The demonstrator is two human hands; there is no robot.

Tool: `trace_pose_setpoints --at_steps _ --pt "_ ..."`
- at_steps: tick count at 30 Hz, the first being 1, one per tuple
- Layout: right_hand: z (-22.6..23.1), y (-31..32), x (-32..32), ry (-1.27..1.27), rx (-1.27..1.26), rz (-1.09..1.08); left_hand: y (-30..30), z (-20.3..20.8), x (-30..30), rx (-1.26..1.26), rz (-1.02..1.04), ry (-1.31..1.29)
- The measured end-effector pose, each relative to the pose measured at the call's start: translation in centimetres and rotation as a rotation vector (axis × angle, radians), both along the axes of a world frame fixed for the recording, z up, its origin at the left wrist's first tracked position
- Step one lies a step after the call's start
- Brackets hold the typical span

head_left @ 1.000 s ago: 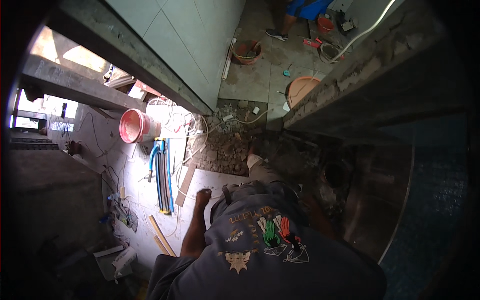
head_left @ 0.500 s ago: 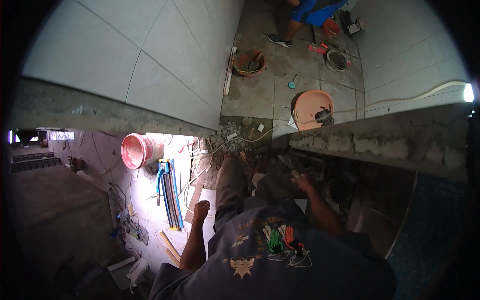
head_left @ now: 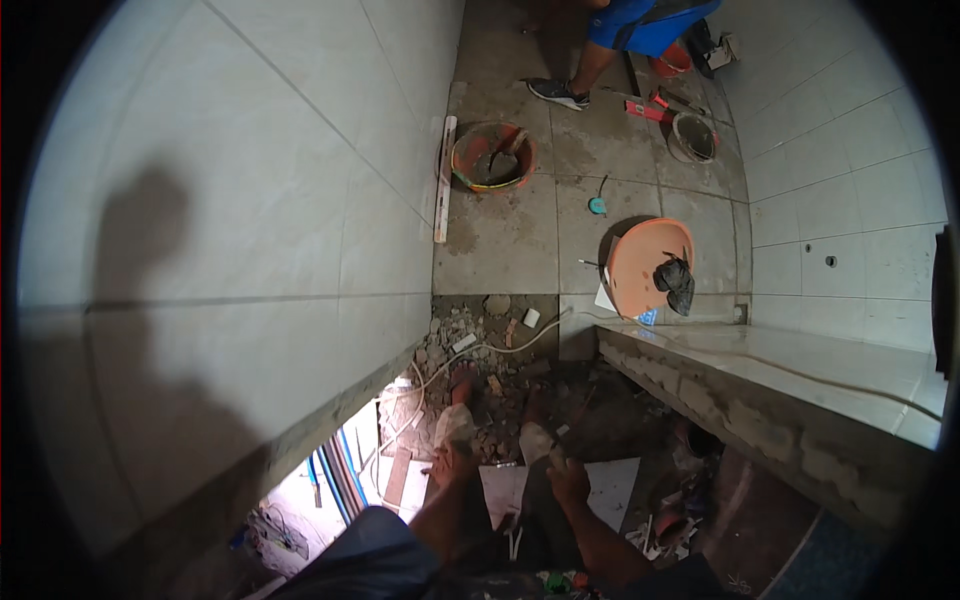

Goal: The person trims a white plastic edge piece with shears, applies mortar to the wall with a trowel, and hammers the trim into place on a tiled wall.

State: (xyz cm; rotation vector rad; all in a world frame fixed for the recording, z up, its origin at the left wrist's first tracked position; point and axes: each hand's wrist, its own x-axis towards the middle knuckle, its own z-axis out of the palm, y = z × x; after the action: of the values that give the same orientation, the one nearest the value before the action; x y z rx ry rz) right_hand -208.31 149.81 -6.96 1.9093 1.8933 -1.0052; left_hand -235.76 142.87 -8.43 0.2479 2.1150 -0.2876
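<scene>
My left hand (head_left: 455, 466) is low in front of me, over my left trouser leg (head_left: 455, 425). Its fingers look curled, and whatever they may hold is hidden. My right hand (head_left: 568, 482) is closed beside my right leg, around what looks like a trowel (head_left: 561, 431). The trowel's far end is hard to make out against the dark ground. Rubble (head_left: 492, 385) and broken mortar lie around my feet.
White-tiled walls (head_left: 250, 230) flank the passage. Ahead are an orange basin (head_left: 640, 265) with a black bag (head_left: 677, 283), a mortar bucket (head_left: 480, 175), a tape measure (head_left: 597, 206) and another person's shoe (head_left: 558, 94). A pale cable (head_left: 500, 350) crosses the rubble. A blue tile cutter (head_left: 340, 470) stands left.
My view has tipped toward the tiled floor and left wall. My hands have come closer together, my left hand reaching in over my leg. My right hand has kept its grip.
</scene>
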Motion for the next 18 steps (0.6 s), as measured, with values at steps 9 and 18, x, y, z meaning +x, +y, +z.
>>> trace_pose_setpoints --at_steps 9,18 --pt "-6.9 -0.6 -3.9 0.123 0.243 0.214 -2.2 -6.9 -0.9 0.148 -0.277 0.257" --pt "-8.6 -1.0 -3.2 0.047 0.13 0.233 0.3 -7.5 0.5 0.116 -0.239 0.24"
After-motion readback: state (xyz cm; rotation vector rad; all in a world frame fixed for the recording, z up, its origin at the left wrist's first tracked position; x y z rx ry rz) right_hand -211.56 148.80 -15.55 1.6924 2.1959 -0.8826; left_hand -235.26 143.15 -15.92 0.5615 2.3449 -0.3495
